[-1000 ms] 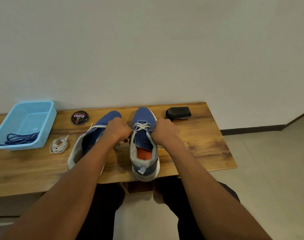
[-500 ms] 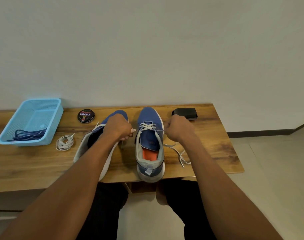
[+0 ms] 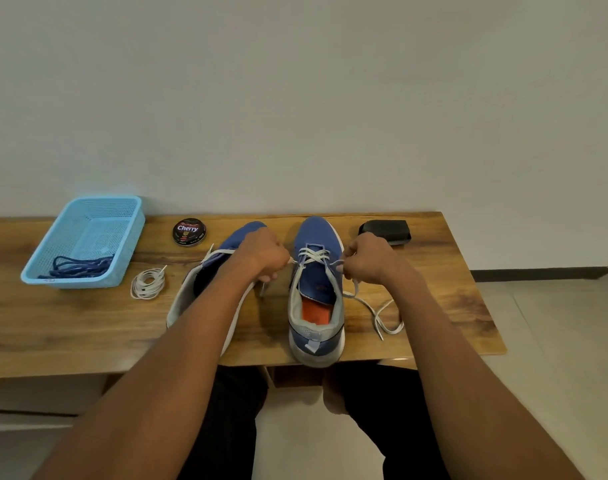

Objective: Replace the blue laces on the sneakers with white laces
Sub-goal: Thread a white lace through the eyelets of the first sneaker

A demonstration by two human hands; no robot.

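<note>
— Where do we have the white lace (image 3: 313, 255)?
— Crossed through the right sneaker (image 3: 317, 292) on the wooden table (image 3: 451, 271); our left hand (image 3: 265, 257) and right hand (image 3: 368, 259) each pinch an end.

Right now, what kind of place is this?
Probably a plain room at home set up for shoe care: a wooden table against a bare wall, with sneakers, a shoe polish tin and a lace basket.

Matt blue knit-cloth sneaker (image 3: 318, 268) on a smooth, grained brown wooden table (image 3: 70, 323); far left, a perforated light-blue plastic basket (image 3: 88, 237); glossy round black tin (image 3: 189, 232).
</note>
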